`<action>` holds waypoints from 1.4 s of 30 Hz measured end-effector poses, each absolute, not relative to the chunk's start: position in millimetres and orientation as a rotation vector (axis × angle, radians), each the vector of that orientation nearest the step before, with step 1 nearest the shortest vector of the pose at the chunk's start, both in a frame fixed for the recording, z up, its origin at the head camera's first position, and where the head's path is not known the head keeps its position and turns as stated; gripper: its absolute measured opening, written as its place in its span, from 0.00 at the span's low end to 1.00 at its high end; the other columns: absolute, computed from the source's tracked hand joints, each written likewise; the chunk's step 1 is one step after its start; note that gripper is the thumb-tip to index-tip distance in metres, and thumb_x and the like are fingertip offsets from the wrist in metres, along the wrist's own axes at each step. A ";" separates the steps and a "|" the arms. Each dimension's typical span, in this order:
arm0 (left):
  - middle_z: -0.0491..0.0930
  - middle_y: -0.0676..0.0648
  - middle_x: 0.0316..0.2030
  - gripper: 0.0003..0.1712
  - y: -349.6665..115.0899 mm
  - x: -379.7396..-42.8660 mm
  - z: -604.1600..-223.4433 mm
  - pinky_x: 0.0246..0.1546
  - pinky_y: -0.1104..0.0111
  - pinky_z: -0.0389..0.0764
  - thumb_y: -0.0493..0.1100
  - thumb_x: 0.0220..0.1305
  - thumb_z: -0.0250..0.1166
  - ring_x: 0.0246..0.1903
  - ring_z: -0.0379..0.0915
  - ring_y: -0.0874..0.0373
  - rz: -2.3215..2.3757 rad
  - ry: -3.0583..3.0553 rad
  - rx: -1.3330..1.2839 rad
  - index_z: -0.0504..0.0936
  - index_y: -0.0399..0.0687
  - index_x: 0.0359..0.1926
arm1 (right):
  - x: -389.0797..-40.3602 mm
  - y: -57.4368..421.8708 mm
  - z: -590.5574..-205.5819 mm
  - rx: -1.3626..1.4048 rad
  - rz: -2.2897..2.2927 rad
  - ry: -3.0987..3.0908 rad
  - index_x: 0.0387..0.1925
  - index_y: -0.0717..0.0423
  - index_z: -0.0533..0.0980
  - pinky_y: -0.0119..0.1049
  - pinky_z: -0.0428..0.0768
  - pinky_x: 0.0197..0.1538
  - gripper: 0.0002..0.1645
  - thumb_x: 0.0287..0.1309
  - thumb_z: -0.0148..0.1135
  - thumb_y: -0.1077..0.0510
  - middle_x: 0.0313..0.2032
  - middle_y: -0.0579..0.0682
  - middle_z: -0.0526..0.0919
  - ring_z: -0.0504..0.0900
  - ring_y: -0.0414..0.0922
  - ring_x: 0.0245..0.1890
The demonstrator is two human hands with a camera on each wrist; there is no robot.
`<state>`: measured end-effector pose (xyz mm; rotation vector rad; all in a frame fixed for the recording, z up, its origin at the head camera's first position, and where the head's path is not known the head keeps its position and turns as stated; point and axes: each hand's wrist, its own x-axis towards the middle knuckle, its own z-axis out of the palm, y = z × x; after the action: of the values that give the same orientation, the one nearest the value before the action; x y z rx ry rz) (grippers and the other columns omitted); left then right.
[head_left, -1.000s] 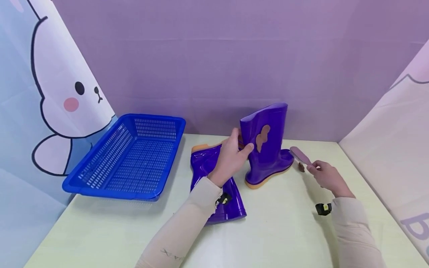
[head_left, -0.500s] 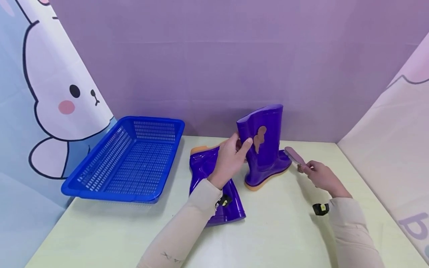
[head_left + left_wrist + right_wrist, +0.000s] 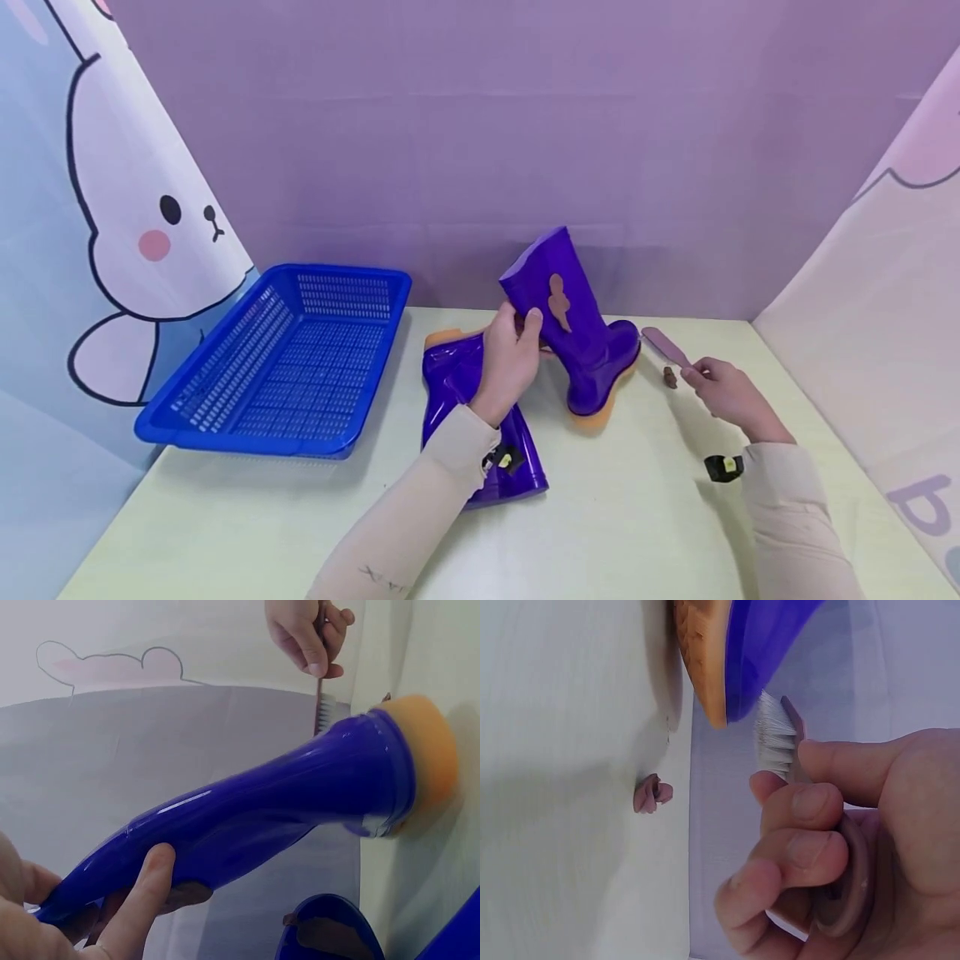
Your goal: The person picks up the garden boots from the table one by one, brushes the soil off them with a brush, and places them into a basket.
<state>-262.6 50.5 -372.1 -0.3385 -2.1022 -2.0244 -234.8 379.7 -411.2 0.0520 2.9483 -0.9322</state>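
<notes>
My left hand (image 3: 510, 358) grips the upper shaft of a purple rubber boot (image 3: 592, 346), thumb on the near side. The boot leans back, its shaft towards the left and its toe to the right, with a brown patch (image 3: 558, 302) on the shaft. In my right hand (image 3: 727, 396) is the handle of a pinkish-brown brush (image 3: 663, 344). Its white bristles (image 3: 774, 735) face the boot's toe, right beside it. A small brown clump (image 3: 652, 793) lies on the table below the brush. A second purple boot (image 3: 453, 367) lies flat, partly behind my left forearm.
A blue plastic basket (image 3: 247, 443) with slotted walls stands on the left of the pale table (image 3: 600, 533). A purple cloth backdrop (image 3: 480, 150) rises behind the table, and printed cloths hang at both sides.
My left hand has tilted the boot, its shaft top swinging left and its heel turning forward. The brush, earlier over the toe, now sits just off its right side.
</notes>
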 end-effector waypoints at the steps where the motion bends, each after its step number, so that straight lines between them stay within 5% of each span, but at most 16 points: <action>1: 0.85 0.37 0.36 0.13 51.3 -261.4 -372.9 0.26 0.67 0.85 0.42 0.78 0.54 0.30 0.86 0.39 -2.029 -2.100 -0.334 0.76 0.38 0.52 | -234.2 380.0 -411.1 0.053 -0.939 2.946 0.45 0.67 0.73 0.37 0.74 0.27 0.26 0.80 0.43 0.46 0.25 0.47 0.73 0.75 0.45 0.24; 5: 0.84 0.37 0.36 0.13 55.8 -257.0 -376.3 0.25 0.68 0.86 0.41 0.78 0.54 0.30 0.85 0.39 -2.059 -2.101 -0.355 0.73 0.39 0.55 | -233.0 381.3 -409.2 0.062 -0.972 2.937 0.47 0.67 0.72 0.37 0.73 0.27 0.27 0.80 0.42 0.45 0.29 0.50 0.75 0.74 0.43 0.23; 9: 0.85 0.37 0.39 0.28 58.0 -255.4 -377.5 0.27 0.67 0.87 0.40 0.75 0.55 0.31 0.86 0.42 -2.116 -2.099 -0.365 0.60 0.41 0.71 | -233.6 381.5 -406.0 0.061 -0.990 2.944 0.47 0.67 0.71 0.36 0.72 0.26 0.27 0.80 0.42 0.45 0.27 0.48 0.74 0.72 0.40 0.20; 12: 0.85 0.37 0.39 0.35 55.5 -257.5 -376.1 0.26 0.65 0.88 0.40 0.70 0.57 0.29 0.87 0.45 -2.123 -2.121 -0.331 0.54 0.43 0.73 | -234.1 380.4 -405.0 0.048 -1.000 2.951 0.47 0.67 0.72 0.37 0.72 0.25 0.26 0.80 0.42 0.45 0.26 0.47 0.73 0.72 0.40 0.19; 17: 0.84 0.39 0.40 0.30 47.0 -265.0 -371.9 0.23 0.64 0.87 0.40 0.62 0.65 0.22 0.84 0.50 -2.082 -2.156 -0.259 0.61 0.47 0.62 | -234.0 379.2 -403.8 0.035 -1.003 2.949 0.46 0.66 0.72 0.37 0.72 0.25 0.25 0.80 0.42 0.46 0.26 0.46 0.72 0.72 0.40 0.19; 21: 0.86 0.40 0.38 0.36 41.3 -269.6 -368.9 0.23 0.66 0.85 0.42 0.60 0.70 0.19 0.82 0.54 -2.045 -2.177 -0.211 0.61 0.50 0.64 | -232.7 378.7 -401.6 0.029 -1.004 2.952 0.46 0.66 0.72 0.36 0.72 0.24 0.25 0.80 0.42 0.46 0.27 0.49 0.73 0.71 0.39 0.19; 30: 0.86 0.34 0.42 0.26 29.8 -278.9 -369.1 0.29 0.62 0.89 0.52 0.76 0.60 0.27 0.87 0.46 -2.162 -2.094 -0.265 0.64 0.42 0.63 | -231.2 373.6 -397.6 -0.012 -1.058 2.947 0.45 0.65 0.71 0.36 0.71 0.23 0.24 0.80 0.43 0.46 0.25 0.45 0.70 0.69 0.38 0.18; 42: 0.80 0.39 0.47 0.18 21.7 -283.7 -360.4 0.42 0.54 0.89 0.40 0.72 0.64 0.42 0.84 0.50 -2.393 -1.972 -0.331 0.76 0.37 0.58 | -230.0 352.0 -386.1 -0.193 -1.206 2.948 0.45 0.61 0.71 0.33 0.72 0.25 0.20 0.81 0.43 0.47 0.27 0.45 0.77 0.71 0.38 0.23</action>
<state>-283.7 21.7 -360.4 -0.3306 -1.9720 -2.3926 -230.0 352.0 -386.1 -0.1935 2.9480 -1.2059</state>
